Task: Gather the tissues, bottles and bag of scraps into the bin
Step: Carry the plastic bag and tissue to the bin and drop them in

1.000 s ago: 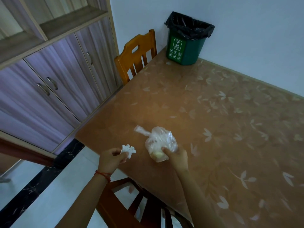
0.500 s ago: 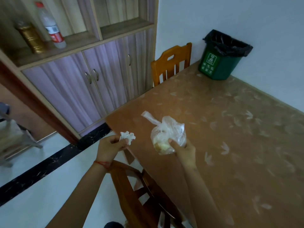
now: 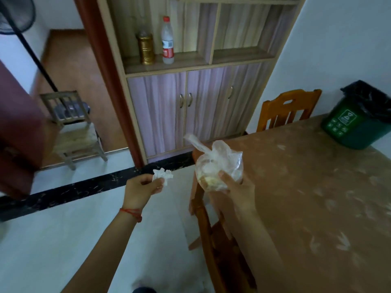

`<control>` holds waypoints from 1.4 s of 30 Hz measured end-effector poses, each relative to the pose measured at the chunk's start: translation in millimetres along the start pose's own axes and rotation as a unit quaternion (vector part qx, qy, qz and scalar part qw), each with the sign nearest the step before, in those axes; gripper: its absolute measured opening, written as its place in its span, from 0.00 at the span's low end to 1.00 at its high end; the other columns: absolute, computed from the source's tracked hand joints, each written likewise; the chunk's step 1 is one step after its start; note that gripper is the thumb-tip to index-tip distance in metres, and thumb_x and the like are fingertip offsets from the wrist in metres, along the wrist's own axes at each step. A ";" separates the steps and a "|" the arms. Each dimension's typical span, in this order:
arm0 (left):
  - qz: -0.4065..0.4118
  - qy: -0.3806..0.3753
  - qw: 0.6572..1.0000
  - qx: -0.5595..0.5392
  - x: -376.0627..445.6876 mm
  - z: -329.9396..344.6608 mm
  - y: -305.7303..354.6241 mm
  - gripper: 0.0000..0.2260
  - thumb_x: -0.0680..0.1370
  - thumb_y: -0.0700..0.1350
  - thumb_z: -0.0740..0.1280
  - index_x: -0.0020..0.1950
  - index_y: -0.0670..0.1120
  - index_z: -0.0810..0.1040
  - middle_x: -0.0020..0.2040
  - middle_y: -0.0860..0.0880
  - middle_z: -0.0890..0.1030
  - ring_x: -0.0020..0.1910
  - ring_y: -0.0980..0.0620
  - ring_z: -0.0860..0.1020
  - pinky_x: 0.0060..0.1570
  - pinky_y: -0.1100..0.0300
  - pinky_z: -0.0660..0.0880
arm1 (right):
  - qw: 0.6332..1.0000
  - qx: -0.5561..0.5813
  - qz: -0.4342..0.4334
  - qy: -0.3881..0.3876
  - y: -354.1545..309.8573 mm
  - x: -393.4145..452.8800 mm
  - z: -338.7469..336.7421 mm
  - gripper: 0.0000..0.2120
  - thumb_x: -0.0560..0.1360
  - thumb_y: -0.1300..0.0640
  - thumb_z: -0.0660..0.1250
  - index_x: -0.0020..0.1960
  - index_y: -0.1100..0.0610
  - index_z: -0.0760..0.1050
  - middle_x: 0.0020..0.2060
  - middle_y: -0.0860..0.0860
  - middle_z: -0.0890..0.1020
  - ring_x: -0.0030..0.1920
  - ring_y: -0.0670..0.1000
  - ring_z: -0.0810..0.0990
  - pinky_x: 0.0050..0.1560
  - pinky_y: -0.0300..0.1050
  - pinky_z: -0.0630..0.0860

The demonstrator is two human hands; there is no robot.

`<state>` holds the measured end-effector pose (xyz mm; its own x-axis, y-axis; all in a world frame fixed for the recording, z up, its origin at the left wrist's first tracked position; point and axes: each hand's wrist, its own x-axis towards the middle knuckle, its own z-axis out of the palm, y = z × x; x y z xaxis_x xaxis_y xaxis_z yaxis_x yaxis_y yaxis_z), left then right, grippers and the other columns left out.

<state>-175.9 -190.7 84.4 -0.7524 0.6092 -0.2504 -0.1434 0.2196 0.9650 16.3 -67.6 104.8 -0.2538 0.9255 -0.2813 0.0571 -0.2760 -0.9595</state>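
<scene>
Here the left hand [image 3: 142,190] pinches a crumpled white tissue [image 3: 162,175] between thumb and curled fingers, holding it in the air over the pale floor [image 3: 63,240]; a red string bracelet [image 3: 131,213] circles that wrist. The right hand [image 3: 237,190] has its grip closed round the underside of a knotted clear plastic bag of scraps [image 3: 218,166], with the thumb lying across the front of the bag and the knotted tail pointing up and to the left. The bag is held just off the near corner of the counter [image 3: 317,197], which is covered in a brown leaf-patterned cloth.

On the far right of the counter, against the wall, stands a green bin [image 3: 355,123] lined with a black bag, well apart from both hands. Behind the counter sits an orange wooden chair [image 3: 287,108], and another wooden chair [image 3: 213,240] is tucked under the near edge below the right forearm.

On the open shelf of the cabinet [image 3: 190,111] stand two bottles side by side: a gold-coloured bottle [image 3: 146,48] and, to its right, a clear plastic bottle [image 3: 167,42] with a red cap and red label.
</scene>
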 end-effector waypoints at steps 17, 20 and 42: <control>-0.023 0.107 0.994 -0.014 40.4 -226.6 -14.3 0.08 0.71 0.34 0.69 0.32 0.41 0.78 0.32 0.44 0.78 0.33 0.51 0.77 0.32 0.71 0.77 | 0.986 0.034 0.068 -0.150 40.2 -39.0 243.7 0.22 0.68 0.59 0.72 0.61 0.59 0.74 0.54 0.55 0.80 0.51 0.54 0.80 0.37 0.40 0.80; -0.034 0.109 0.993 -0.022 56.5 -239.6 -15.6 0.08 0.71 0.34 0.69 0.32 0.40 0.78 0.33 0.43 0.78 0.33 0.50 0.77 0.31 0.71 0.77 | 0.984 0.037 0.076 -0.154 41.5 -32.9 262.6 0.18 0.69 0.61 0.71 0.58 0.57 0.74 0.52 0.54 0.80 0.49 0.51 0.80 0.33 0.37 0.79; -0.095 0.073 0.991 -0.055 329.5 -204.3 42.0 0.06 0.71 0.35 0.70 0.34 0.41 0.79 0.30 0.46 0.81 0.30 0.53 0.80 0.31 0.69 0.77 | 0.982 0.077 0.113 -0.133 3.4 207.5 382.4 0.11 0.70 0.63 0.71 0.50 0.54 0.78 0.50 0.55 0.82 0.51 0.55 0.81 0.48 0.50 0.79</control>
<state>-561.2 -136.4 58.4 -0.7890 0.4464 -0.4222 -0.3542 0.2309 0.9062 -405.3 24.2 49.8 -0.4959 0.7412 -0.4524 -0.0013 -0.5216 -0.8532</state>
